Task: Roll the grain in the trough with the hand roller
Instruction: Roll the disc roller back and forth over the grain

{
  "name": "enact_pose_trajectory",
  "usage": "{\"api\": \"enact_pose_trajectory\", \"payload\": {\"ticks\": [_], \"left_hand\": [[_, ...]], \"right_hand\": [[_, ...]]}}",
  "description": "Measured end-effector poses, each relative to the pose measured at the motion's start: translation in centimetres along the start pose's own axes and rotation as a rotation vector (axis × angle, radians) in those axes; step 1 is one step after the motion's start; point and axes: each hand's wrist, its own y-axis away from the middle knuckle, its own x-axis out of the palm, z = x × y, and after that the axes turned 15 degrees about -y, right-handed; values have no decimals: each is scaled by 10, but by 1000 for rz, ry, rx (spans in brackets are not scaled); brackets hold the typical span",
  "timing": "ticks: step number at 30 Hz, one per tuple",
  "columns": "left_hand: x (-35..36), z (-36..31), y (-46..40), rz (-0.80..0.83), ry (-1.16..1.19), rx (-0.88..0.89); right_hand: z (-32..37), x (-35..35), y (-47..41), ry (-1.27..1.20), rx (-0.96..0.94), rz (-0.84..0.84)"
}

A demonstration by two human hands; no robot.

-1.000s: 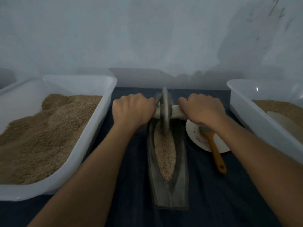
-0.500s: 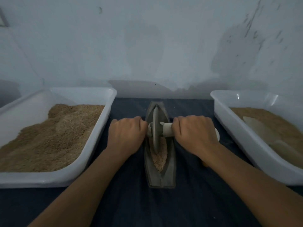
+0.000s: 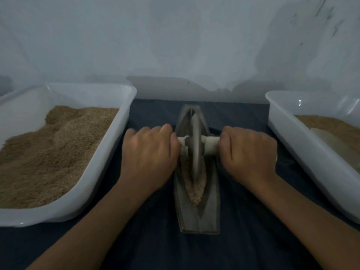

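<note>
Grain [image 3: 195, 187] is lying in a narrow strip along the metal trough [image 3: 196, 217], which is sitting straight ahead of you at 12 o'clock on a dark cloth [image 3: 253, 240]. At 9 o'clock, a white tub [image 3: 109, 152] is holding a heap of loose brown grain [image 3: 48, 152]. Your left hand [image 3: 150, 154] is clenching the left end of the hand roller [image 3: 195, 147], whose disc is standing upright in the trough, pressing into the strip. Your right hand [image 3: 250, 154] is gripping the pale right handle. At 3 o'clock, a second white tub [image 3: 292, 137] is holding more grain.
</note>
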Motion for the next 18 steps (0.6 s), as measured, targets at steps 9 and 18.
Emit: {"api": "enact_pose_trajectory", "payload": {"ticks": [9,18], "left_hand": [[40,-6,-99,290,35,-60],[9,4,-8,56,65,43]], "right_hand": [[-44,37,-71,107,139,481],[4,1,-13,34,85,172]]}}
